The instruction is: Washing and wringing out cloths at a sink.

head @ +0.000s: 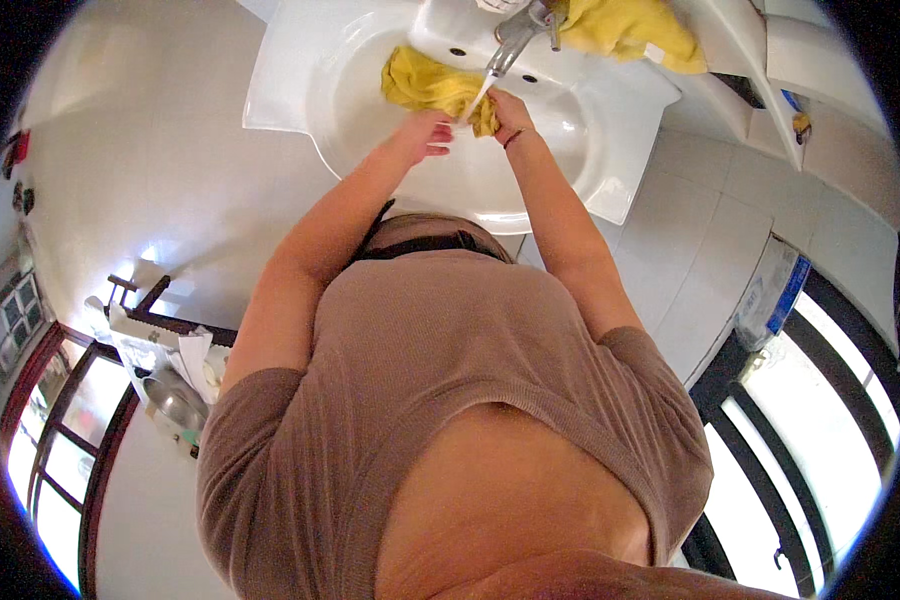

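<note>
A wet-looking yellow cloth (427, 81) is stretched across the back of the white washbasin (465, 180). My right hand (511, 114), with a dark band at the wrist, grips the cloth's right end. Water (478, 99) runs from the chrome tap (521, 34) onto the cloth just left of that hand. My left hand (426, 136) is beside the lower edge of the cloth, its fingers apart and slightly blurred. It holds nothing that I can see; whether it touches the cloth is not clear.
A second yellow cloth (626, 30) lies right of the tap on the basin's back ledge. White shelves (727, 67) curve along the right. Behind me are a window (67, 427) on the left, a cluttered shelf (172, 352) and a dark-framed glazed door (787, 420) on the right.
</note>
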A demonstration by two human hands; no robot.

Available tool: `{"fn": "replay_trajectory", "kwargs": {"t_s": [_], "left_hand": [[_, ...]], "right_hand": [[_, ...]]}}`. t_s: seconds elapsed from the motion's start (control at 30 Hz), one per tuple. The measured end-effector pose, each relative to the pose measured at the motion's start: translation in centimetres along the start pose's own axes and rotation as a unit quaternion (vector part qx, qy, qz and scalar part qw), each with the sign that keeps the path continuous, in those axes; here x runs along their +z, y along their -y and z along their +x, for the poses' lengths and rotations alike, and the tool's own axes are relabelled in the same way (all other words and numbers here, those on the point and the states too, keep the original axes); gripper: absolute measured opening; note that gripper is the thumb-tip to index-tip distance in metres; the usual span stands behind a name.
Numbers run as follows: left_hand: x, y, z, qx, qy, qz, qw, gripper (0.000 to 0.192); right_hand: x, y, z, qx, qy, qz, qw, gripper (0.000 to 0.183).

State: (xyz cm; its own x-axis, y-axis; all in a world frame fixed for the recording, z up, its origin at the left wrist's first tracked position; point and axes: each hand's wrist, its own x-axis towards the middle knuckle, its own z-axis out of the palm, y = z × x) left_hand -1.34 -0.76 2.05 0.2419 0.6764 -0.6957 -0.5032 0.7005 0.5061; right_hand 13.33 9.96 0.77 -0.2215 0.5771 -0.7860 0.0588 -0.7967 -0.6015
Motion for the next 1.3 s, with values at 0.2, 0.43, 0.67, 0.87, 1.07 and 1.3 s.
{"fn": "replay_trajectory", "kwargs": {"t_s": [0.2, 0.43, 0.67, 0.87, 1.07, 1.3], "left_hand": [[-1.5, 0.3, 2.6, -0.014, -0.029, -0.355, 0.934, 0.046], [0.6, -0.2, 6.4, 0.075, 0.003, -0.409, 0.910, 0.034], [2.9, 0.3, 6.7, 0.108, -0.064, -0.267, 0.956, 0.034], [0.7, -1.3, 4.5, 0.063, -0.011, -0.379, 0.923, 0.037], [4.2, -2.8, 1.6, 0.081, -0.105, -0.007, 0.991, 0.045], [3.8, -2.9, -0.4, 0.155, -0.114, 0.439, 0.878, 0.043]], "right_hand": [[4.7, 1.1, -4.1, -0.162, 0.001, -0.217, 0.963, 0.026], [5.6, -0.8, -5.6, -0.430, -0.121, -0.490, 0.749, 0.031], [3.6, 0.7, -4.7, -0.314, -0.214, -0.362, 0.852, 0.031], [7.2, -1.3, -8.6, -0.564, -0.108, -0.421, 0.702, 0.024], [-1.0, 0.3, -1.9, -0.312, -0.126, -0.405, 0.850, 0.034], [1.9, 1.2, -3.1, -0.226, 0.064, -0.153, 0.960, 0.027]]}}
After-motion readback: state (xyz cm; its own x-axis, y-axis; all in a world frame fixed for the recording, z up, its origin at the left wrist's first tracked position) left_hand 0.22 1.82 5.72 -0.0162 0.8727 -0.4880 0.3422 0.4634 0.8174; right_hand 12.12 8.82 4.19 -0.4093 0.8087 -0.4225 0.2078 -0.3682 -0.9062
